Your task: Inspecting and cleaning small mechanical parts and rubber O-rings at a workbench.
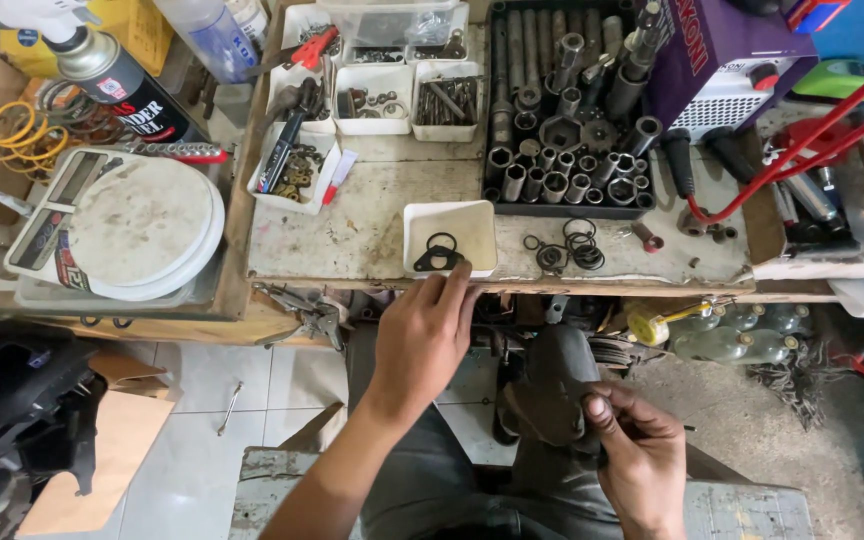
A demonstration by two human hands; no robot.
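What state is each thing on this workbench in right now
Left hand: fingertips at white tray's front edge, holding nothing.
Right hand: gripping dark metal part.
White tray: upright, holding black gasket and ring.
Socket case: open, partly filled.
Scale: platform bare.

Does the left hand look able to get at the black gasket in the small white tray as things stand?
Probably yes: the left hand has its fingertips at the white tray's near rim, the black gasket lies just beyond, and nothing covers it.
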